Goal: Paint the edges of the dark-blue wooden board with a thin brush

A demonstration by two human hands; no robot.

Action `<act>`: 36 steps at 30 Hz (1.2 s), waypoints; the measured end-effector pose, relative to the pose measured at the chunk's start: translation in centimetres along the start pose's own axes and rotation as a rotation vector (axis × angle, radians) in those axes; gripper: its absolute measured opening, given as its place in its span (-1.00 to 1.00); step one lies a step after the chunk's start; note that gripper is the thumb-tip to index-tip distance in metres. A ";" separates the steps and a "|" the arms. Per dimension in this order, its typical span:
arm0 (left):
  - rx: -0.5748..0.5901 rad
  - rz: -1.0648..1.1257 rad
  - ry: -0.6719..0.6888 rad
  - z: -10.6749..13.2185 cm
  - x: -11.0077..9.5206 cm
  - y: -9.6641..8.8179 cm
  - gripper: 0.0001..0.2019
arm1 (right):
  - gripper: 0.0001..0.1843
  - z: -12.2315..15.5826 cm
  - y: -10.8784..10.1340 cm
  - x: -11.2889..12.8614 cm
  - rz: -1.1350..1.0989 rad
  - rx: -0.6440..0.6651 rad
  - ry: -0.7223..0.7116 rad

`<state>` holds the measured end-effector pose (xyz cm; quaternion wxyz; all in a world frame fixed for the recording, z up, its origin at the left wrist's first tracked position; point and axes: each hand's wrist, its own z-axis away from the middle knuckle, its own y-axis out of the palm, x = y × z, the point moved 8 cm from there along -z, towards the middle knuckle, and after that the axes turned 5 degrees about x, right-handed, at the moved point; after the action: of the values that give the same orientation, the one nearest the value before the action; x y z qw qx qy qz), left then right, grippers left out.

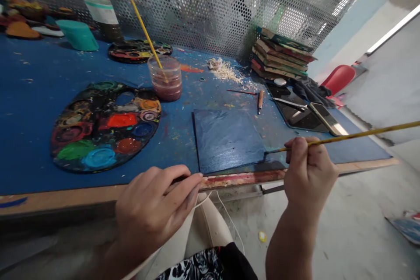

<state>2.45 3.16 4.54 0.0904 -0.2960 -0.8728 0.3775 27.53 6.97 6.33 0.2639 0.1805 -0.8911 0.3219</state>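
My right hand (308,173) is closed round a long yellow paintbrush (354,134). Its tip touches the right edge of a dark blue painted square board (226,140) lying on the blue table (33,92). My left hand (155,205) rests at the table's front edge, just left of the board's near corner, with its fingers pressed together in a pinch. What it grips, if anything, I cannot make out. A round palette (105,127) with several wells of paint lies to the left of the board.
A plastic cup of murky water (166,78) holds another yellow brush (146,35). A second palette (139,50) and a teal block (78,35) sit at the back. Stacked painted boards (280,54), wood shavings (225,69), a carving tool (260,99), a tablet (298,113) and a phone (326,119) lie right.
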 end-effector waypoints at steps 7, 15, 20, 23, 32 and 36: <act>0.006 -0.005 -0.015 0.2 0.1 0.0 -0.87 | -0.77 1.6 3.5 6.4 -0.113 0.222 -0.242; 0.013 0.020 -0.074 -0.1 0.2 0.0 -0.88 | -0.70 2.1 6.6 8.0 -0.366 0.389 -0.161; 0.016 0.020 -0.054 0.0 0.2 0.0 -0.88 | -0.57 0.8 4.9 3.9 -0.289 0.271 -0.049; 0.005 0.017 -0.029 0.1 0.1 -0.1 -0.87 | -0.56 -0.1 2.7 0.4 -0.198 0.157 0.035; -0.002 0.004 -0.024 0.1 0.1 -0.1 -0.87 | -0.71 0.5 1.3 2.3 0.040 0.062 -0.164; 0.001 0.009 -0.024 -0.1 0.0 -0.1 -0.88 | -0.77 1.7 3.6 7.0 -0.007 0.170 -0.327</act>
<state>2.40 3.18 4.72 0.0783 -0.2952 -0.8722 0.3820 19.58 7.34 7.61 0.1005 0.2551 -0.8912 0.3614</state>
